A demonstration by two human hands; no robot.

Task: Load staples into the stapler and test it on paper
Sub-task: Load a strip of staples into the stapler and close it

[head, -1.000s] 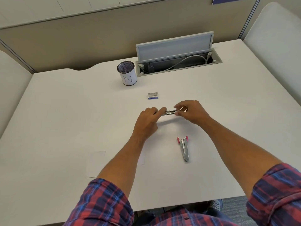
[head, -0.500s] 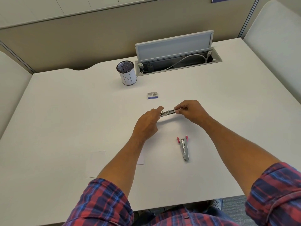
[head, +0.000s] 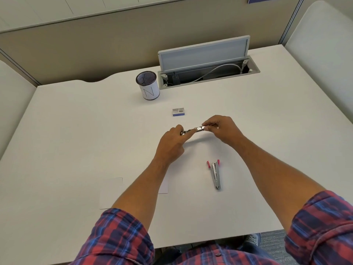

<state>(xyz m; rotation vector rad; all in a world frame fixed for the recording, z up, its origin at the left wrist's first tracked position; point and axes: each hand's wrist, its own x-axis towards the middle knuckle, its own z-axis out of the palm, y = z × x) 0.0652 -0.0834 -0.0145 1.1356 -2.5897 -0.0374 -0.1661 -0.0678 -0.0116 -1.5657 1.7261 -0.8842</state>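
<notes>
Silver metal, apparently the stapler's staple channel [head: 193,130], is pinched above the counter [head: 76,140] at its two ends: the left hand [head: 172,144] is curled on the left end, the right hand [head: 221,130] on the right. The stapler body [head: 215,174], pink-tipped and splayed, is seen lying nearer the person; the staple box [head: 178,112] lies beyond the hands, and the paper [head: 112,192] near the left forearm. Whether staples are seated cannot be told. A tilt of the channel could probably spill any strip, and a pinch so slight could let the part slip.
</notes>
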